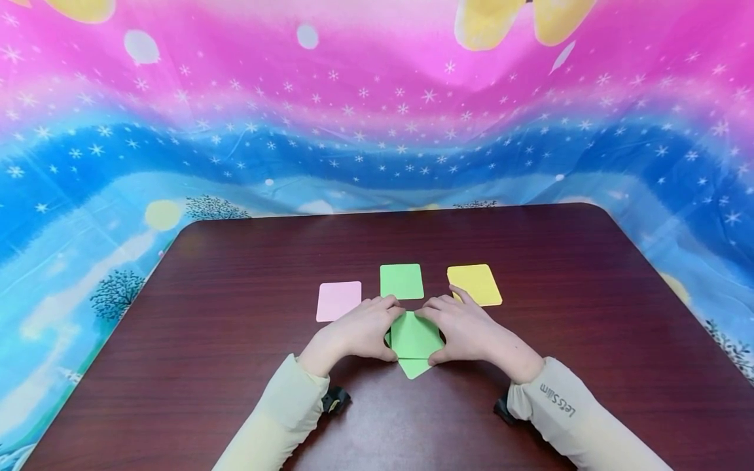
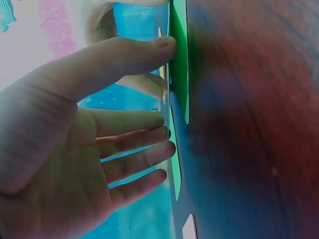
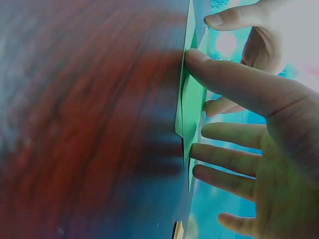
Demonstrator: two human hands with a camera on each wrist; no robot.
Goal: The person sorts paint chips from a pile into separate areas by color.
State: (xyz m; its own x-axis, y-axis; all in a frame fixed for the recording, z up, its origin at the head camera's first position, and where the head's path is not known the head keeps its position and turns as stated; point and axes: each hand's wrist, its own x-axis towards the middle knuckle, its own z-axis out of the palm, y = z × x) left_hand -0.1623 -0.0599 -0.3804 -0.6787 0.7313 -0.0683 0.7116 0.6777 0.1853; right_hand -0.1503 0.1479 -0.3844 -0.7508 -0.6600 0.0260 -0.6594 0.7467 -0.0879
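In the head view, a green square card (image 1: 415, 337) lies over another green card (image 1: 414, 369), which sits turned so that its corner shows on the near side. My left hand (image 1: 365, 328) holds the upper card's left side, with the thumb at the near edge and fingers at the far edge. From the opposite side, my right hand (image 1: 468, 330) holds it likewise. In the left wrist view the left thumb tip (image 2: 167, 48) touches green card, while the other fingers reach out fairly straight. The right wrist view shows the right thumb tip (image 3: 196, 57) against the cards.
Beyond the hands, a pink card (image 1: 339, 301), a single-looking green card (image 1: 402, 282) and a yellow card pile (image 1: 476, 285) lie on the dark wooden table (image 1: 235, 275). A patterned cloth (image 1: 377, 131) hangs behind the table.
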